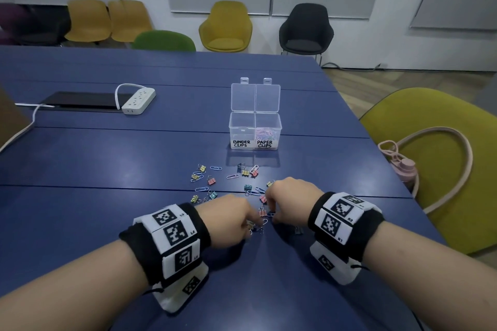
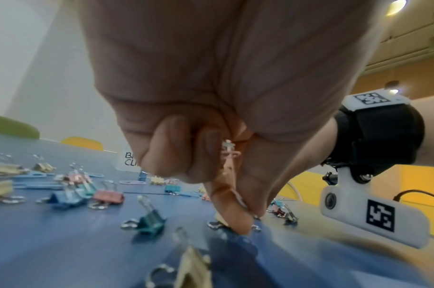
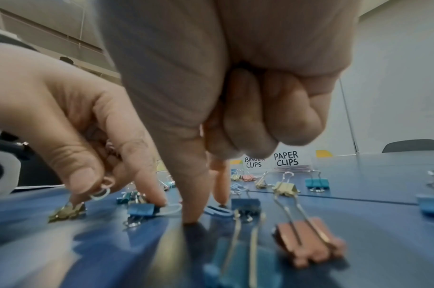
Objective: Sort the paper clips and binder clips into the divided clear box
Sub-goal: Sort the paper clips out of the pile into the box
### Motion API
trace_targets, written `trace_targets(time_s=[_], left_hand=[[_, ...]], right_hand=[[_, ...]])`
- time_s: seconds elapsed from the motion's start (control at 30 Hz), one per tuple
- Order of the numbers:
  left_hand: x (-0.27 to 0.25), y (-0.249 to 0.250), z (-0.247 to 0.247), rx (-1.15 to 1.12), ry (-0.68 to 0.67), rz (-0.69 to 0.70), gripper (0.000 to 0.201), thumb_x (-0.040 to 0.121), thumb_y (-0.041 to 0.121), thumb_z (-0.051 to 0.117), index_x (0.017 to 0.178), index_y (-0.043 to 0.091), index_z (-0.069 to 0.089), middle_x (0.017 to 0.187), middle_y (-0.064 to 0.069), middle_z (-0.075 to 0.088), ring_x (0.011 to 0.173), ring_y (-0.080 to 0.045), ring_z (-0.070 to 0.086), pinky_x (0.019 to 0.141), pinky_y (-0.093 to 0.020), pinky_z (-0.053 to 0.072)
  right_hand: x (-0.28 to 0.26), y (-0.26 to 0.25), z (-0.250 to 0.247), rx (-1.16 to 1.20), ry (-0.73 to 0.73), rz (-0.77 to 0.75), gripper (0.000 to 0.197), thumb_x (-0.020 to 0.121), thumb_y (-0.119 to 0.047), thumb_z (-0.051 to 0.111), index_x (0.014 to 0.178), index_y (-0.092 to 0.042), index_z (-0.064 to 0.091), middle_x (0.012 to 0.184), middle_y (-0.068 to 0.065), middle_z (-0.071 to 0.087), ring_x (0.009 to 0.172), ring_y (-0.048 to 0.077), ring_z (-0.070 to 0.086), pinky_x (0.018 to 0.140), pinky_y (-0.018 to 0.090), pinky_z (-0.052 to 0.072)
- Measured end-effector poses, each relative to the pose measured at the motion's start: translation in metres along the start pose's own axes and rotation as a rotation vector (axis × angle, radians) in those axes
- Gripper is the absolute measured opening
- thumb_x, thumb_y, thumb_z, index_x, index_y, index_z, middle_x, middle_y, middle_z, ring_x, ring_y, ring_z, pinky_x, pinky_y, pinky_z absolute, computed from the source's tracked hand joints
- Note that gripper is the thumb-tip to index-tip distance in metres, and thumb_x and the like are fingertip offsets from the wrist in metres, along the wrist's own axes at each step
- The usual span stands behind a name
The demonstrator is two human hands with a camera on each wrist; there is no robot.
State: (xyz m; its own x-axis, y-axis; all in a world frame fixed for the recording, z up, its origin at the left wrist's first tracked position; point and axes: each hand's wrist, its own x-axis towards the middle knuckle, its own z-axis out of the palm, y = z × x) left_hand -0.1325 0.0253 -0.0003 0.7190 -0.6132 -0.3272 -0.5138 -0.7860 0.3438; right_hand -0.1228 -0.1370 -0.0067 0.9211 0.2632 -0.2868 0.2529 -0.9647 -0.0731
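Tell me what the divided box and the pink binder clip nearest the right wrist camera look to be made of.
Divided box: clear, glossy hard plastic, probably; the paper clips show through its walls. Pink binder clip: seemingly painted sheet metal with a matte pink coat, with bare shiny wire handles.

I see a dark blue tabletop [image 1: 107,158] made of long boards with seams running across. On it, toward the far side, stands the clear box [image 1: 255,130], lid up, labelled BINDER CLIPS and PAPER CLIPS. Nearer me, binder clips [image 1: 212,181] and paper clips [image 1: 216,168] lie scattered and mixed. Far left sits a white power strip [image 1: 138,101] beside a flat black panel [image 1: 80,101], with a white cable [image 1: 24,126] trailing off the left edge
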Motion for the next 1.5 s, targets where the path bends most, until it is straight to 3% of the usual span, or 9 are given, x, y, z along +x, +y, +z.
trace_targets(time_s=[0.17,0.63,0.77,0.87,1.0,1.07,1.23,1.4,1.5], left_hand=[[-0.006,-0.008,0.001,0.046,0.009,0.009,0.042,0.090,0.021,0.054,0.129,0.037,0.056,0.103,0.002,0.072,0.098,-0.015,0.061,0.072,-0.016,0.035],[-0.008,-0.016,0.008,0.088,0.042,0.110,0.039,0.086,0.014,0.048,0.117,0.031,0.063,0.090,-0.002,0.070,0.085,-0.023,0.059,0.078,-0.032,0.051],[-0.007,-0.019,0.000,-0.120,0.187,-0.010,0.024,0.093,0.017,0.047,0.105,0.025,0.067,0.084,0.006,0.068,0.074,-0.009,0.061,0.082,-0.024,0.048],[-0.002,-0.018,-0.004,-0.919,0.151,-0.188,0.022,0.093,0.005,0.039,0.083,0.015,0.057,0.063,0.002,0.050,0.047,-0.008,0.039,0.047,-0.022,0.033],[0.001,-0.014,-0.013,-1.552,-0.079,-0.332,0.019,0.086,0.013,0.039,0.072,0.012,0.052,0.058,-0.001,0.043,0.045,-0.012,0.034,0.035,-0.016,0.023],[0.007,-0.011,-0.012,-1.351,-0.028,-0.311,0.020,0.086,0.019,0.046,0.067,0.016,0.050,0.057,0.002,0.038,0.046,-0.011,0.030,0.037,-0.018,0.021],[0.013,0.004,0.000,-0.125,0.105,-0.136,0.022,0.069,0.037,0.075,0.069,0.020,0.060,0.067,0.004,0.062,0.062,-0.014,0.056,0.062,-0.026,0.048],[0.016,0.003,0.009,-0.003,0.149,-0.156,0.011,0.073,0.030,0.067,0.074,0.020,0.063,0.068,0.002,0.061,0.074,-0.023,0.065,0.068,-0.030,0.053],[0.017,-0.003,0.008,0.004,0.181,-0.149,0.009,0.080,0.023,0.052,0.073,0.021,0.057,0.072,0.000,0.058,0.080,-0.028,0.065,0.068,-0.030,0.051]], right_hand=[[0.005,-0.007,0.002,-0.003,-0.025,0.001,0.015,0.080,-0.022,0.065,0.090,-0.010,0.064,0.093,0.008,0.064,0.077,0.027,0.054,0.062,0.028,0.041],[-0.006,-0.005,0.007,-0.005,-0.025,-0.177,0.010,0.088,-0.017,0.049,0.078,-0.020,0.050,0.077,0.000,0.052,0.073,0.025,0.047,0.064,0.029,0.037],[-0.009,0.001,-0.001,0.788,-0.063,-0.023,0.015,0.091,-0.014,0.049,0.076,-0.017,0.046,0.068,0.003,0.047,0.054,0.017,0.039,0.050,0.031,0.039],[-0.011,0.005,-0.003,1.641,-0.129,0.120,0.025,0.092,0.002,0.043,0.071,-0.013,0.043,0.066,0.008,0.047,0.046,0.012,0.030,0.043,0.021,0.023],[-0.011,0.005,0.000,1.888,-0.142,0.167,0.020,0.091,0.005,0.041,0.079,-0.009,0.047,0.067,0.009,0.049,0.043,0.010,0.036,0.038,0.018,0.027],[-0.010,0.006,0.002,1.878,-0.198,0.234,0.016,0.091,0.001,0.040,0.085,-0.009,0.050,0.064,0.005,0.046,0.043,0.011,0.038,0.036,0.017,0.026],[-0.005,0.000,-0.003,1.561,-0.244,0.262,0.019,0.087,-0.006,0.041,0.071,-0.010,0.051,0.060,0.002,0.039,0.041,0.009,0.030,0.035,0.014,0.018],[0.004,-0.009,-0.004,0.549,-0.074,0.083,0.024,0.091,-0.014,0.046,0.068,-0.019,0.047,0.069,0.001,0.051,0.055,0.018,0.046,0.047,0.023,0.037],[0.003,-0.015,-0.001,0.286,-0.071,-0.047,0.005,0.084,-0.013,0.057,0.082,-0.017,0.058,0.085,0.004,0.061,0.076,0.020,0.053,0.068,0.028,0.044]])
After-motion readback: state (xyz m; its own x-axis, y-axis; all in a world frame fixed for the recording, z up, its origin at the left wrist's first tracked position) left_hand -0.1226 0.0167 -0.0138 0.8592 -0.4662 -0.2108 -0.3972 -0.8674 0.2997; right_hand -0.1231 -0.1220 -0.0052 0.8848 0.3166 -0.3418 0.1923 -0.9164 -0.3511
